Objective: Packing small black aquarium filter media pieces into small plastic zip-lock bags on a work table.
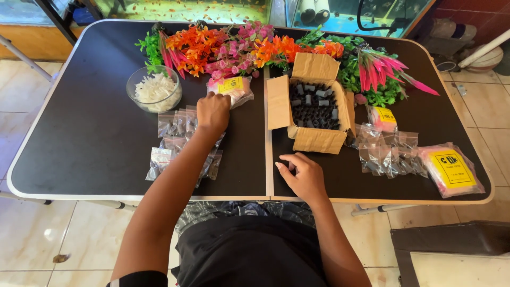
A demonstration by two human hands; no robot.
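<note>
Left hand (213, 112) curled over small clear bags (178, 123), grip hidden, right hand (300, 175) loosely open, empty, near cardboard box (313, 139)

Seen from above, a seated person stretches the left arm well forward, the left hand (213, 112) curled knuckles-up with fingertips tucked out of sight beneath it, while the right hand (302, 176) stays nearer the body, palm down, fingers loosely bent and pointing left.
</note>
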